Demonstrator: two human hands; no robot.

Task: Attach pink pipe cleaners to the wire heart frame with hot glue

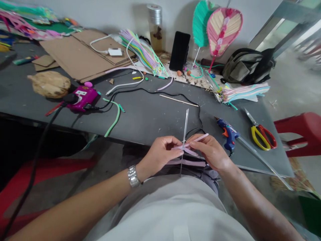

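Note:
Near the table's front edge, my left hand (162,150), with a silver watch on its wrist, pinches a lilac pipe cleaner (191,152) where it meets a thin, shiny upright stick (186,124). My right hand (210,150) is closed on the same pipe cleaner from the other side, and one end sticks out above its fingers. Lower on the stick, a second lilac strip (193,163) lies across it, close to my lap. My fingers hide part of the crossing point.
A blue glue gun (227,132) with a long clear glue stick (263,162) and scissors (262,135) lie right. A magenta power strip (84,97), black cable (140,89) and green pipe cleaner (115,117) are left. Behind stand a phone (180,50), pipe-cleaner bundles (144,53) and cardboard (75,55).

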